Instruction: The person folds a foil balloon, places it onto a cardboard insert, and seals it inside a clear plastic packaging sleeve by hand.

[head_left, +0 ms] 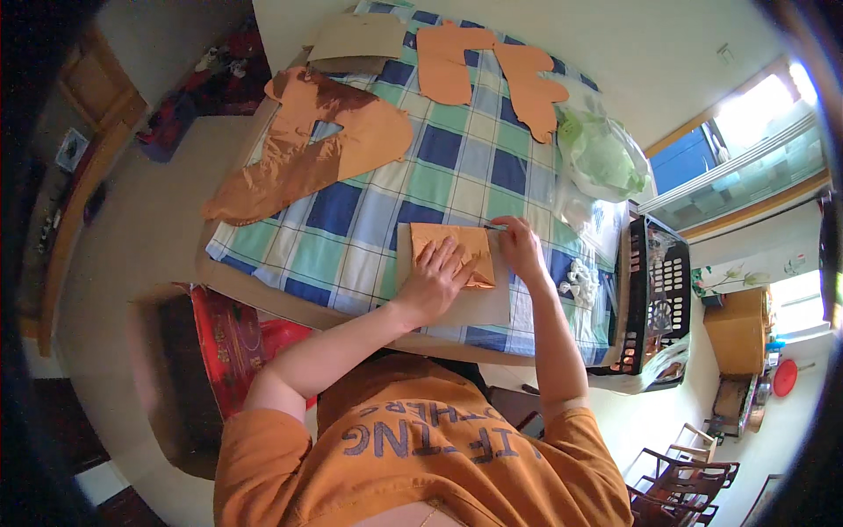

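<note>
Left hand: my left hand (pixel 436 279) lies flat and spread, fingers open, pressing down on the orange piece (pixel 452 250); it grips nothing, it only pins the piece so it does not slide.
Right hand: my right hand (pixel 520 249) sits at the piece's right edge, fingers curled around a thin dark tool (pixel 494 227), pen or blade I cannot tell; its tip rests at the top right corner.
Orange piece: a folded orange sheet, lying on a tan card (pixel 457 303) near the front edge of the table, just before me.
Tan card: under the piece, probably as a firm backing over the soft cloth.
Table cover: blue, green and white checked cloth (pixel 386 189).
Other cut-outs: large orange-brown shape (pixel 307 149) at far left; two orange cut shapes (pixel 492 70) at the far end, kept well apart from my work spot.
Cardboard sheet: (pixel 356 39) at the far edge.
Containers: pale green plastic bag (pixel 606 154) at right, contents hidden; black crate (pixel 654 299) off the table's right end, contents unclear.
Small white object: (pixel 580 281) just right of my right wrist, kind uncertain.
</note>
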A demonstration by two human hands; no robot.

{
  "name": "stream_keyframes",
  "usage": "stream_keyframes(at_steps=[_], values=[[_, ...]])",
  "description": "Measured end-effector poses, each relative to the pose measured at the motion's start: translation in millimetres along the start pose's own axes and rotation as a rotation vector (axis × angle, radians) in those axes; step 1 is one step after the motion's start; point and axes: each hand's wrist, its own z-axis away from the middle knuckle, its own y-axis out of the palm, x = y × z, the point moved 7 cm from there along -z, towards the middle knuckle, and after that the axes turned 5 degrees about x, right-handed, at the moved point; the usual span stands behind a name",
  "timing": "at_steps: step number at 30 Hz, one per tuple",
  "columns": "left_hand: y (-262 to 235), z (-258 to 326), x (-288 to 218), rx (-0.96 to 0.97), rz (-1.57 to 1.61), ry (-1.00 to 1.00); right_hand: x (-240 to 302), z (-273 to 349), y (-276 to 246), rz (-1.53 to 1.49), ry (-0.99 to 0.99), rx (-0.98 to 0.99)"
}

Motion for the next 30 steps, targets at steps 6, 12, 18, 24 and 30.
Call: stream_keyframes(at_steps=[6, 12, 18, 24, 30], values=[[-3, 6, 3, -0.098, 0.038, 0.082, -3, 10, 5, -0.014, 0.191, -0.012], [-7, 13, 4, -0.075, 0.033, 0.117, 3, 13, 5, -0.02, 0.16, -0.072], [-7, 12, -2, -0.048, -0.001, 0.107, 8, 13, 2, -0.072, 0.236, -0.053], [-16, 14, -4, -0.142, 0.086, 0.105, 86, 19, 30, 0.344, -0.286, 0.068], [-58, 16, 69, -0.348, 0.5, -0.236, 66, 27, 49, 0.362, -0.204, 0.157]])
